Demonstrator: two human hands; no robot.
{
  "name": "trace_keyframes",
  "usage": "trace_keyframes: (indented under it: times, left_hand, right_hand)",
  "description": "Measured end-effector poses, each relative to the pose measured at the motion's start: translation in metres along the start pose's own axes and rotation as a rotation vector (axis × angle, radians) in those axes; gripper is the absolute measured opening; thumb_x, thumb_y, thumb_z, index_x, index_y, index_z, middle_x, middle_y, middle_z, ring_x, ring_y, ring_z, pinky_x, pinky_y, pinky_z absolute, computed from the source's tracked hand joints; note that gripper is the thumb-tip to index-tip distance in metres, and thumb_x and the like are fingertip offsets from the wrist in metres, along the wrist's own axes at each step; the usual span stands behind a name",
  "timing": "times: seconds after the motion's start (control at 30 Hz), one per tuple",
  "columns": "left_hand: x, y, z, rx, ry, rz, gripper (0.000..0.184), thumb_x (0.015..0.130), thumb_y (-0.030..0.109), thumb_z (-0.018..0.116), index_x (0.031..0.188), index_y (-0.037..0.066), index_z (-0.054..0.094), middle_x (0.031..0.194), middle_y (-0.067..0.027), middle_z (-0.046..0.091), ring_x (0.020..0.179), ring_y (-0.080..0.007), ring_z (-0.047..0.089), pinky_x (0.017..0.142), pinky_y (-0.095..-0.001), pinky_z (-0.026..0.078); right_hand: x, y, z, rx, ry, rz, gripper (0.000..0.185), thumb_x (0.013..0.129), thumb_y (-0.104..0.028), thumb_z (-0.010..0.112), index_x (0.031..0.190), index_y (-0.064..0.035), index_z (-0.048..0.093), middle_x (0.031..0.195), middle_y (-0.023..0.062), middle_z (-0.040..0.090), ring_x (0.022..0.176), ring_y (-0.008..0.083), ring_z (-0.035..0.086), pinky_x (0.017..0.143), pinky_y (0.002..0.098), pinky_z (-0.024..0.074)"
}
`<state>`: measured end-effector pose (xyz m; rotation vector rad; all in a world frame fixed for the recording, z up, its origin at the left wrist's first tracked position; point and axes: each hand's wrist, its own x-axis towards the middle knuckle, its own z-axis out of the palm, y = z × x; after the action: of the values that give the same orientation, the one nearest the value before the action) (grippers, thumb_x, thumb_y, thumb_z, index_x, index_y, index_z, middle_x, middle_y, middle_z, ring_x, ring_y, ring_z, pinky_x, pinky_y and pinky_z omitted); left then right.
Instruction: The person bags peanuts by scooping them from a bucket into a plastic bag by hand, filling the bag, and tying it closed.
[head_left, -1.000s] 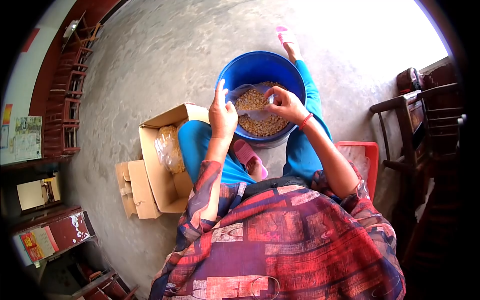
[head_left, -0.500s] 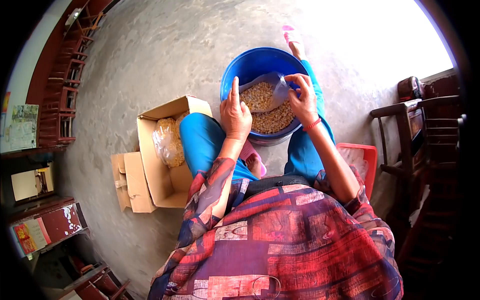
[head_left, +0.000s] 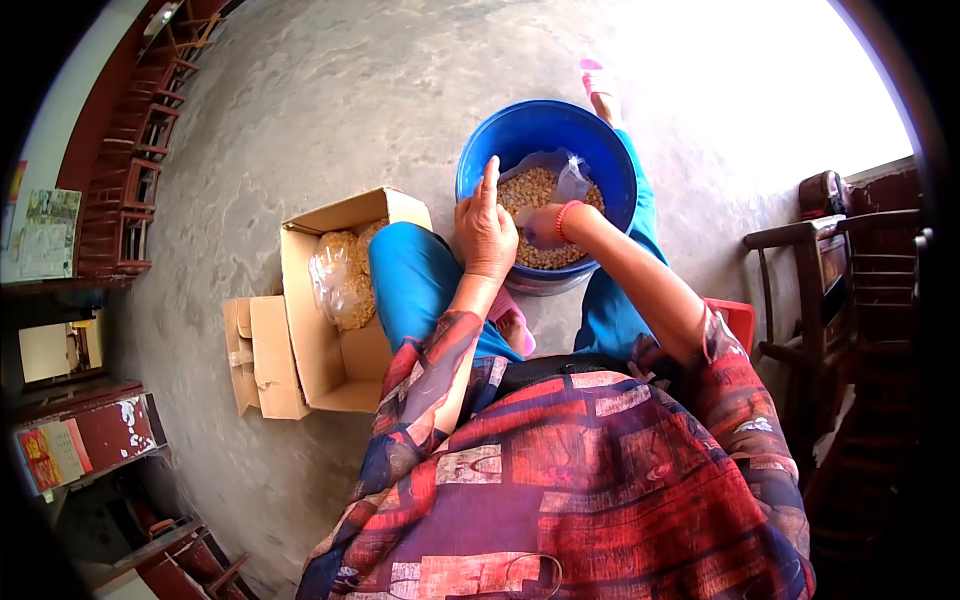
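A blue bucket (head_left: 510,130) stands between my knees with yellow kernels (head_left: 549,257) in it. On the kernels lies a clear plastic bag (head_left: 573,180), partly filled with more of them. My left hand (head_left: 486,232) is at the bucket's left rim, its index finger stretched up; whether its other fingers pinch the bag's edge is hidden. Inside the bucket, low over the kernels, my right hand (head_left: 543,227) points inward, its fingers blurred and shadowed. A red bracelet (head_left: 564,222) circles that wrist.
An open cardboard box (head_left: 345,385) holding filled clear bags (head_left: 342,280) sits left of my leg. A red container (head_left: 735,322) is partly hidden by my right arm. Wooden chairs (head_left: 800,235) stand at the right, and stacked stools (head_left: 125,185) at the far left.
My right hand has let go of the bag's upper right edge and moved down and left into the bucket. The bag's right side now sags. My left hand stays at the rim.
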<state>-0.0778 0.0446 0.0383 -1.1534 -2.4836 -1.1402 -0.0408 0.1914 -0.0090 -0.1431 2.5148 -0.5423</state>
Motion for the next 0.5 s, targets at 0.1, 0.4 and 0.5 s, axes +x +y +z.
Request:
trace_keyframes:
  times: [0.1,0.4,0.5]
  left_hand:
    - [0.001,-0.001,0.002,-0.013,0.026,0.021,0.074,0.071,-0.006,0.052,0.14,0.015,0.035,0.118,-0.0081,0.06,0.096,-0.0264,0.06,0.085,-0.0381,0.041]
    - [0.0,-0.001,0.002,0.023,0.006,0.008,0.073,0.07,-0.006,0.052,0.138,0.015,0.039,0.112,-0.0039,0.064,0.088,-0.0247,0.061,0.083,-0.0369,0.042]
    - [-0.001,-0.002,0.003,0.015,0.016,0.018,0.072,0.07,-0.006,0.052,0.137,0.015,0.04,0.111,-0.0036,0.065,0.086,-0.0243,0.061,0.083,-0.0365,0.042]
  right_hand:
    - [0.037,0.034,0.033,-0.275,-0.348,-0.012,0.031,0.079,-0.016,0.057,0.106,-0.0034,0.063,0.103,0.0162,0.065,0.087,0.0277,0.065,0.074,0.0406,0.052]
    - [0.082,0.03,0.074,-0.148,-0.431,0.252,0.028,0.075,-0.019,0.062,0.102,-0.0121,0.068,0.104,0.0099,0.066,0.091,0.0245,0.064,0.082,0.0374,0.0494]
    - [0.083,0.033,0.085,-0.019,-0.442,0.246,0.026,0.075,-0.019,0.063,0.1,-0.0132,0.069,0.101,0.0085,0.067,0.09,0.0237,0.064,0.083,0.0365,0.049]
